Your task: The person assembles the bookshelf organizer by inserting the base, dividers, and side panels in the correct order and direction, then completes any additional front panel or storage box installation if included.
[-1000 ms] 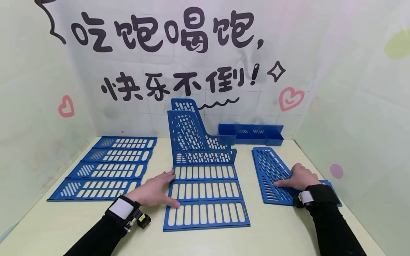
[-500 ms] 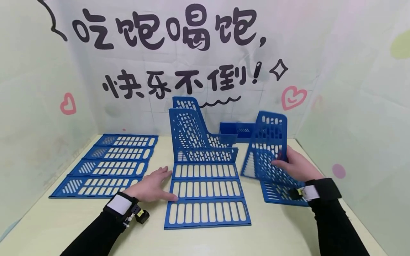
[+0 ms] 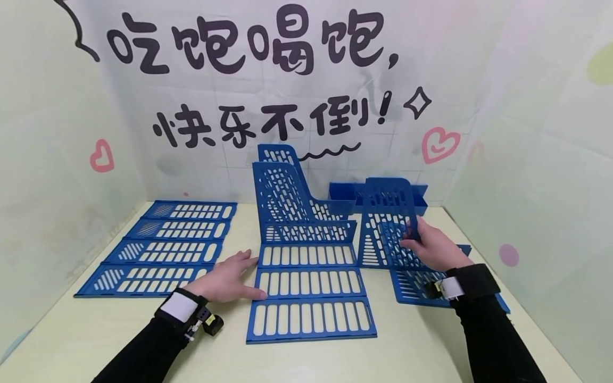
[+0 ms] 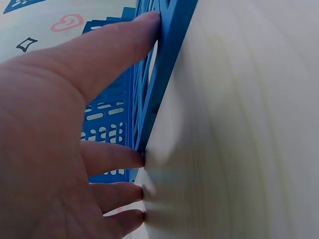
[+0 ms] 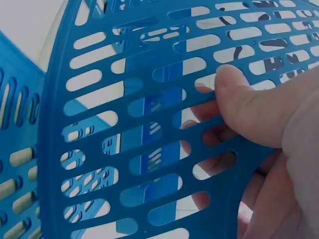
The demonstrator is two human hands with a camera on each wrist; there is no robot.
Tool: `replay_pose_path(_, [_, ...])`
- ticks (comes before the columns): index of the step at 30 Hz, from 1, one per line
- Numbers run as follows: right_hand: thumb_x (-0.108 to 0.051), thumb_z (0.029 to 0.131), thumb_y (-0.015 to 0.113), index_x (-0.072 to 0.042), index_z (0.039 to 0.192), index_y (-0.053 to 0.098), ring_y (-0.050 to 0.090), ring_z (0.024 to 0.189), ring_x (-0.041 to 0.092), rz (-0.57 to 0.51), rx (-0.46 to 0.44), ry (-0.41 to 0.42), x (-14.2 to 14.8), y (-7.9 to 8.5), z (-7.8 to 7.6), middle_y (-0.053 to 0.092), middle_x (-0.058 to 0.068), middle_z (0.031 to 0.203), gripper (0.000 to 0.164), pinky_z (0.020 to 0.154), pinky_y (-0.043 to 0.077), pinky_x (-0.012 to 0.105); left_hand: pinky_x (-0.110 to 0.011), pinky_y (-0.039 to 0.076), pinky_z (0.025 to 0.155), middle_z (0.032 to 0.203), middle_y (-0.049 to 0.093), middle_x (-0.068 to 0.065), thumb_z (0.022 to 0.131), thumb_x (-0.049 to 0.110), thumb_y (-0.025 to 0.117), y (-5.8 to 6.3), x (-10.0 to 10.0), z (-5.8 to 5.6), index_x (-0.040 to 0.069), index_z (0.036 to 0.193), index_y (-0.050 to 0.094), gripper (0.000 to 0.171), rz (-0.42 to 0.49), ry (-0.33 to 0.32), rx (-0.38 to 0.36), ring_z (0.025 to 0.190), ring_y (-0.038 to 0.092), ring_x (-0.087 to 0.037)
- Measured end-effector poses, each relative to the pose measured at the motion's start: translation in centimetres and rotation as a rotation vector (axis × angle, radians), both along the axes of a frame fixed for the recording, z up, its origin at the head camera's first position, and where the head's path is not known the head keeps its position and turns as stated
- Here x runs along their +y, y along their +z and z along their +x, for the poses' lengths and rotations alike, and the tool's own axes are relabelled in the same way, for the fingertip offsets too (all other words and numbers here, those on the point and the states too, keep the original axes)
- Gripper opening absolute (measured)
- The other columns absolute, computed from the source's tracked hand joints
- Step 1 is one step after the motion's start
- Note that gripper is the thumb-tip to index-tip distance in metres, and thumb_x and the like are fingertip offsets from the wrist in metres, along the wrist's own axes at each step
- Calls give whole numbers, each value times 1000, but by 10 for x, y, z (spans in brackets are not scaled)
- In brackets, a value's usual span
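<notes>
My left hand point(image 3: 222, 279) lies at the left edge of a blue slatted base panel point(image 3: 311, 299), fingers spread and fairly straight. In the left wrist view, the thumb touches the panel's edge point(image 4: 169, 59) while other fingertips rest on or near the tabletop. Two perforated file-rack dividers point(image 3: 274, 166) stand upright at the base's far end. To its right, my right hand point(image 3: 438, 247) grips a perforated divider panel point(image 3: 388, 184) held upright, thumb on the near face and fingers behind, as the right wrist view shows. Below that hand another blue perforated panel point(image 3: 426, 301) lies flat, partly hidden.
Several blue slatted panels point(image 3: 115, 255) lie in a row on the left of the table point(image 3: 306, 364). A blue compartment box point(image 3: 341, 191) stands against the back wall, partly behind the held divider panel. Walls enclose the left, right and back.
My right hand has lifted a divider panel off the flat ones at the right, turned it upright and brought it leftward. My left hand stays at the base's edge.
</notes>
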State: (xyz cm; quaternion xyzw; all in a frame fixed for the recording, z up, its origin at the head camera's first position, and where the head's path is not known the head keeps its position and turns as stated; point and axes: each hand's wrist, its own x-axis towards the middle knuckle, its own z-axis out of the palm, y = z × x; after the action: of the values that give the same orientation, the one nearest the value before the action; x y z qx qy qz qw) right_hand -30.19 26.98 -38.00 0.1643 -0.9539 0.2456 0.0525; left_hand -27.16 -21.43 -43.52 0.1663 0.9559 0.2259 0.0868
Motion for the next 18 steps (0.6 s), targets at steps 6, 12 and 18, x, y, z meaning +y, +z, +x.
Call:
replay_pose_path(6, [-14, 109, 70, -2, 133, 56, 73, 105, 32, 50, -48, 18, 3, 2, 0, 75, 18, 118, 31, 100, 61, 60, -82, 23, 125, 176, 28, -34, 84, 59, 90, 0, -2, 2, -2, 164, 46, 110, -2, -6, -6, 163, 24, -59])
replay_pose_path(12, [-19, 107, 72, 5, 140, 63, 74, 106, 34, 149, -176, -53, 12, 1, 0, 78, 23, 124, 41, 106, 57, 64, -86, 15, 125, 177, 25, -33, 83, 59, 91, 0, -6, 1, -1, 166, 43, 113, -13, -46, -16, 164, 20, -59])
replay_pose_path(18, [-16, 109, 69, 1, 118, 78, 74, 98, 27, 212, -167, -59, 8, -7, -5, 81, 16, 112, 22, 103, 59, 61, -88, 9, 123, 178, 22, -34, 79, 70, 88, -2, -12, -2, 1, 167, 41, 122, 13, -77, -24, 164, 16, -61])
